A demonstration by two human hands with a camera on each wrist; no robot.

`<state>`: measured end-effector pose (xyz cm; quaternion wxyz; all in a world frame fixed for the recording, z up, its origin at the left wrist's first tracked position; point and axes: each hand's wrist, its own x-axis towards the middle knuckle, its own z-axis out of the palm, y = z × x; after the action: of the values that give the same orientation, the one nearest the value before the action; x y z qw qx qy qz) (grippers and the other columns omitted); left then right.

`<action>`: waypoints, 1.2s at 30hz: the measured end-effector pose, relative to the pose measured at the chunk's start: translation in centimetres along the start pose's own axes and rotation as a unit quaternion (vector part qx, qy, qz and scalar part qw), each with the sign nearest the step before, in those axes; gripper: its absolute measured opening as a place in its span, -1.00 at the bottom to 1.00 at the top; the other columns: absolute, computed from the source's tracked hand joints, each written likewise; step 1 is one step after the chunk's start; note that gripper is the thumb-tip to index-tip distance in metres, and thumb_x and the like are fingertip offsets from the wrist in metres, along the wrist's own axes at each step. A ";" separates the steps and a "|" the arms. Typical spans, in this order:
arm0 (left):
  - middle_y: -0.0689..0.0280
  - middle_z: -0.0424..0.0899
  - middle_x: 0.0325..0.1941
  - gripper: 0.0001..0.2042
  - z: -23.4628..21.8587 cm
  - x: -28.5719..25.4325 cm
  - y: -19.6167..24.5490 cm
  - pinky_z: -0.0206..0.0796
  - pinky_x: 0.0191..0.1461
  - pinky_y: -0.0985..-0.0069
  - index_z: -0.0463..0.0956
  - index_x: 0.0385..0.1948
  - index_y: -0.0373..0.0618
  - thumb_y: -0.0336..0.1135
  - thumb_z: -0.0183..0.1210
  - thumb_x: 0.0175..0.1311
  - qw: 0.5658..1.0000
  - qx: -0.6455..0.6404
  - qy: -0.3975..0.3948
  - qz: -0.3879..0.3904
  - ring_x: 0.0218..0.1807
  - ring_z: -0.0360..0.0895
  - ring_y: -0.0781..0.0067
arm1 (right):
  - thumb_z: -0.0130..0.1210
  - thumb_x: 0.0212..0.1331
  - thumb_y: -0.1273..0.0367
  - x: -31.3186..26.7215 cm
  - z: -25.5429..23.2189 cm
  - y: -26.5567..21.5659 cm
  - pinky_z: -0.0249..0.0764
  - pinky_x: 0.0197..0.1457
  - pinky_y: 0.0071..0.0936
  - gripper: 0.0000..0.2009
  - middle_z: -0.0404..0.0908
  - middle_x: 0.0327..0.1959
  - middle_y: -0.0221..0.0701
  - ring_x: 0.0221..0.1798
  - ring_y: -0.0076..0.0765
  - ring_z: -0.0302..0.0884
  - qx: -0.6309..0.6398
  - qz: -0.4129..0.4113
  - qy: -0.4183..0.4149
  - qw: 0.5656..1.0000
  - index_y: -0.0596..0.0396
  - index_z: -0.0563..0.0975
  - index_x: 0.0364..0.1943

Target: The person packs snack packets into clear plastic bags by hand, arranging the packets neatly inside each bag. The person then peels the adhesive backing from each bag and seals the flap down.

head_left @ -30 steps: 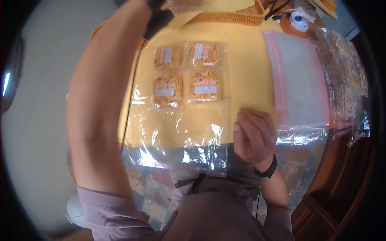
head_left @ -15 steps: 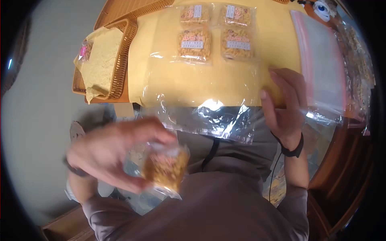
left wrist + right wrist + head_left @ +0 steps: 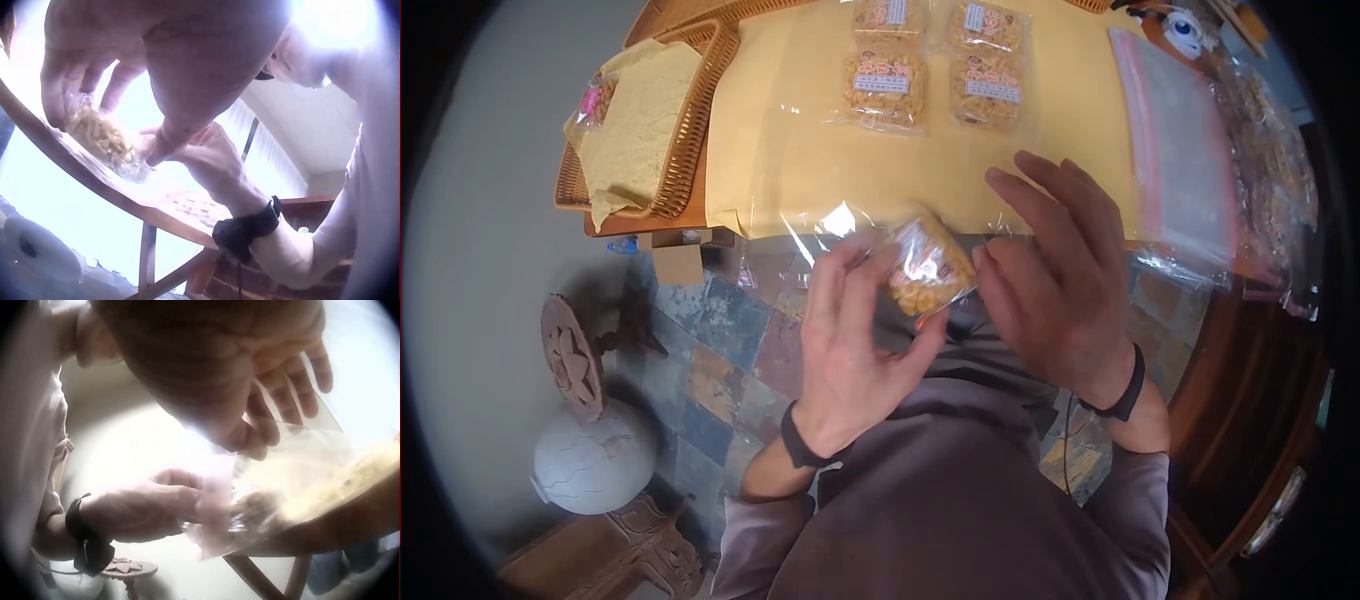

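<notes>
My left hand (image 3: 850,345) holds a clear-wrapped packet of golden puffed snack (image 3: 928,265) between thumb and fingers, over the table's near edge. The packet is tilted, at the mouth of a large clear plastic bag (image 3: 306,447). With thumb and forefinger together, my right hand (image 3: 1060,285) pinches the upper edge of that bag; the other fingers stay spread. In the right wrist view the film rises towards these fingertips. Further up, several labelled snack packets (image 3: 884,88) lie in two columns, inside the bag.
A stack of pink-edged clear bags (image 3: 1175,160) lies at the right, beside more filled bags (image 3: 1265,170). At the left a wicker basket (image 3: 693,150) lined with yellow cloth (image 3: 640,110) holds a small pink-marked packet (image 3: 590,105). A round pale pot (image 3: 595,455) stands below.
My left hand has come from the far left side with the snack packet, across to the bag's mouth. My right hand has moved from the bag's right side to its near edge.
</notes>
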<state>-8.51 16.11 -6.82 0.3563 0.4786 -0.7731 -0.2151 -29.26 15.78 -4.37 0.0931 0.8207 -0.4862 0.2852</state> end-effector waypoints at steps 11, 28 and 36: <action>-0.05 0.48 0.14 -0.58 4.9 1.8 1.1 0.41 0.10 0.12 0.51 0.04 -0.30 -0.51 0.37 0.11 0.994 -0.052 0.076 0.058 0.11 0.51 -0.11 | 0.38 -0.07 0.51 -0.2 -0.7 0.6 0.53 0.13 -0.04 -0.82 0.67 0.03 -0.15 0.16 0.14 0.59 0.117 0.067 0.076 0.988 0.16 0.58 -0.40; 0.17 0.72 -0.25 -0.86 -4.3 4.7 2.8 0.61 -0.10 0.46 0.67 -0.29 -0.25 -0.52 0.21 0.13 0.895 -0.026 -0.185 0.405 -0.11 0.72 0.18 | 0.43 0.11 0.28 -2.7 0.8 5.4 0.56 0.10 -0.10 -0.68 0.68 0.06 -0.05 0.10 0.18 0.61 0.150 0.082 0.163 0.972 0.23 0.59 -0.24; 0.29 0.72 -0.28 -0.75 -1.6 25.4 5.6 0.49 -0.11 0.46 0.65 -0.21 -0.30 -0.31 0.36 0.21 0.954 0.083 -0.168 0.236 -0.26 0.66 0.45 | 0.38 0.15 0.20 -2.3 2.3 6.2 0.58 0.07 -0.14 -0.66 0.69 0.04 -0.08 0.07 0.15 0.61 0.104 0.115 0.189 0.970 0.19 0.60 -0.20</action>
<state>-17.87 -4.06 6.78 0.2204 0.2676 -0.9279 -0.1373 -34.49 13.32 -8.31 0.0641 0.6959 -0.5185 0.4926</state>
